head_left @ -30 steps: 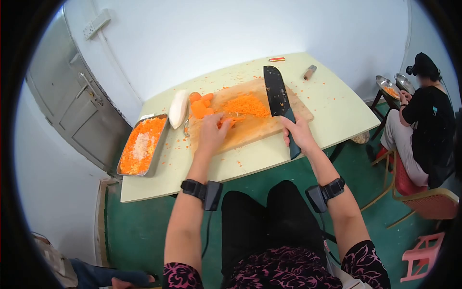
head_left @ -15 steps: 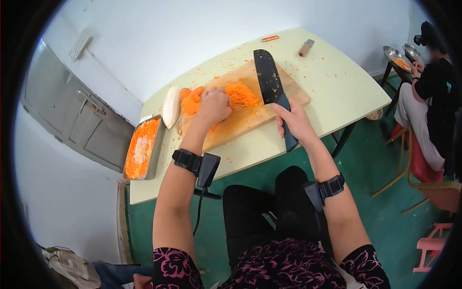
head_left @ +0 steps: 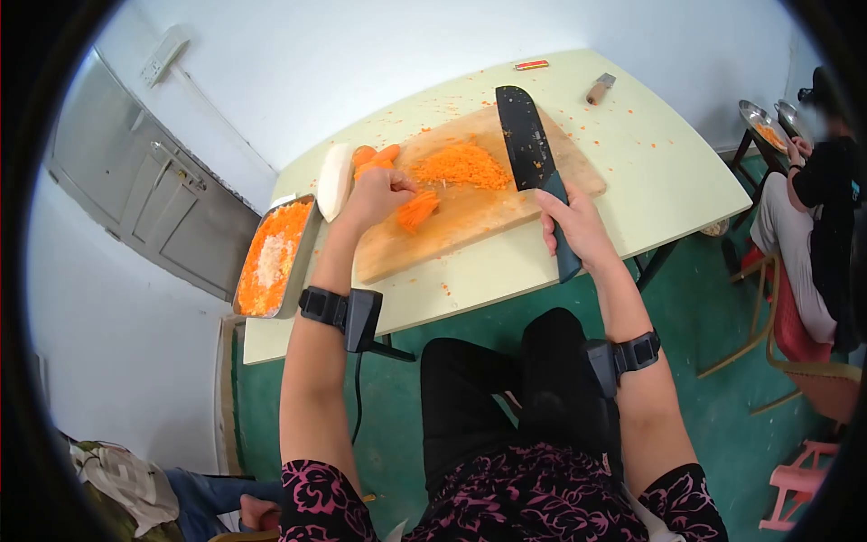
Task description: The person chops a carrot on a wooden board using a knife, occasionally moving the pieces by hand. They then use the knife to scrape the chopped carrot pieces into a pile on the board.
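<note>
My right hand (head_left: 575, 221) grips the dark handle of a broad black-bladed kitchen knife (head_left: 526, 135), its blade pointing away over the right part of the wooden cutting board (head_left: 470, 221). My left hand (head_left: 379, 194) is closed, thumb and fingertips pinched together above the left part of the board; whatever is between them is too small to make out. Just right of those fingertips sits a small pile of carrot shreds (head_left: 418, 210). Farther back spreads a larger heap of finely chopped carrot (head_left: 465, 167). Larger carrot pieces (head_left: 384, 155) are partly hidden behind my left hand.
A peeled white radish (head_left: 335, 181) lies left of the board, beside a metal tray (head_left: 305, 248) of chopped carrot with a pale heap. At the table's back are a wooden-handled tool (head_left: 599, 90) and a red item (head_left: 531, 65). Another person (head_left: 817, 199) sits at right near metal bowls.
My left hand has lifted and shifted left, uncovering the small pile of carrot shreds. The chopped heap looks more spread out. The knife remains in my right hand, and the view has shifted slightly.
</note>
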`<state>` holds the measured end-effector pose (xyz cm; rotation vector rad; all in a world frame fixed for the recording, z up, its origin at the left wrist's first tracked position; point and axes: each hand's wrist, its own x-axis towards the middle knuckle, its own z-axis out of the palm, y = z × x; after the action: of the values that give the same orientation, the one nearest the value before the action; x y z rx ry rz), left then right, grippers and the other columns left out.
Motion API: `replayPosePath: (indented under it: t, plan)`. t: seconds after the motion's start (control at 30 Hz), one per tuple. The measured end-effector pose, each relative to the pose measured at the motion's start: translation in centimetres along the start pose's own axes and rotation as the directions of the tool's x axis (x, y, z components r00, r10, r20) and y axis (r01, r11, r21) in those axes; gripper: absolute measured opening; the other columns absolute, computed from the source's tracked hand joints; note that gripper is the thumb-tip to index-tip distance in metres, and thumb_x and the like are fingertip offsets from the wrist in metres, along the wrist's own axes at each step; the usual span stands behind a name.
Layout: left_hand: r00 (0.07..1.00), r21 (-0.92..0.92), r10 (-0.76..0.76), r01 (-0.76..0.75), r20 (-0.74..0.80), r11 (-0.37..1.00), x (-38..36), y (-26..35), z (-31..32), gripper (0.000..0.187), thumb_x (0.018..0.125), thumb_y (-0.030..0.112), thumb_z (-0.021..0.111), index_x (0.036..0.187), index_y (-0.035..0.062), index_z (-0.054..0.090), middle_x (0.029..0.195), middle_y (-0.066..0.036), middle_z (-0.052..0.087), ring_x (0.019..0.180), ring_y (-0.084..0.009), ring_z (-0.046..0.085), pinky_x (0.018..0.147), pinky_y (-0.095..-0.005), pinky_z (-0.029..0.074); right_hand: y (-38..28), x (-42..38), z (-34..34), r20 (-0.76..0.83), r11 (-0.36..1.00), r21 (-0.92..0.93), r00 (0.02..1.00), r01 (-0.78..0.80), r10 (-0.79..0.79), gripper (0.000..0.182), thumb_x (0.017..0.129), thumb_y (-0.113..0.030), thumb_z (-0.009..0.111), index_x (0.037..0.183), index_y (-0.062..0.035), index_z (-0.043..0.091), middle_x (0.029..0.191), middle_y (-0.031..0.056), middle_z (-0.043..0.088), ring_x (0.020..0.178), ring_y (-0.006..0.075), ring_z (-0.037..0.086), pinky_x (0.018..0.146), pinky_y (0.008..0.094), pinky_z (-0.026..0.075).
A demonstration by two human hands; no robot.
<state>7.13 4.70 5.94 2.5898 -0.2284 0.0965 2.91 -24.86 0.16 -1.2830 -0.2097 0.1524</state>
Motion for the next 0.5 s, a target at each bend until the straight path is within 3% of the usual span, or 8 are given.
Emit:
replayPosePath:
  t: [0.13,0.23,0.33,0.43,0.5]
  plan:
    - [0.987,-0.180,0.095,-0.118,-0.131,0.977,-0.7,-2.5,2.1,0.012,0.076,0.011,0.067,0.083,0.0006,0.068,0.079,-0.007,0.066,0.071,-0.0130,0.060,0.065,-0.0257,0.048,0.2,0.1,0.0,0.005,1.000,-0.026,1.000,0.000,0.001,0.020,0.089,-0.022,0.056,0.089,-0.0043,0.046,0.057,0.0009,0.047,0.040,0.0096,0.046,0.036,0.0253,0.040]
    - [0.974,-0.219,-0.013,-0.038,-0.226,0.975,-1.3,-2.9,2.6,0.019,0.081,0.011,0.066,0.095,-0.0016,0.065,0.084,-0.005,0.063,0.074,-0.0096,0.057,0.067,-0.0235,0.046,0.0,0.0,0.1,-0.002,0.998,-0.055,1.000,0.004,-0.005,0.021,0.089,-0.022,0.056,0.090,-0.0042,0.046,0.057,0.0010,0.047,0.040,0.0097,0.046,0.036,0.0254,0.040]
    - [0.953,-0.380,-0.060,-0.060,-0.298,0.923,-3.0,-2.4,3.7,0.026,0.080,0.011,0.067,0.102,-0.0024,0.062,0.085,-0.005,0.063,0.076,-0.0085,0.056,0.069,-0.0225,0.046,0.2,0.1,0.2,0.004,0.998,-0.070,1.000,0.004,-0.003,0.020,0.089,-0.021,0.056,0.091,-0.0039,0.046,0.058,0.0013,0.047,0.040,0.0100,0.046,0.036,0.0255,0.040]
    - [0.946,-0.056,0.088,-0.111,-0.311,0.992,-4.8,-0.6,4.4,0.035,0.077,0.016,0.069,0.105,-0.0039,0.061,0.097,-0.015,0.064,0.087,-0.0244,0.062,0.076,-0.0311,0.049,-0.1,-0.2,0.3,0.022,0.998,-0.057,1.000,0.002,-0.001,0.015,0.085,-0.014,0.055,0.093,-0.0038,0.046,0.059,0.0020,0.048,0.040,0.0104,0.046,0.037,0.0257,0.040]
    - [0.896,0.054,0.225,-0.222,-0.384,0.974,-5.2,-0.6,5.5,0.035,0.076,0.015,0.069,0.104,-0.0035,0.061,0.103,-0.017,0.063,0.091,-0.0289,0.061,0.079,-0.0339,0.049,-0.6,-0.3,0.6,0.044,0.998,-0.066,0.999,0.022,-0.019,0.013,0.082,-0.009,0.052,0.093,-0.0046,0.046,0.059,0.0022,0.047,0.040,0.0105,0.046,0.038,0.0251,0.041]
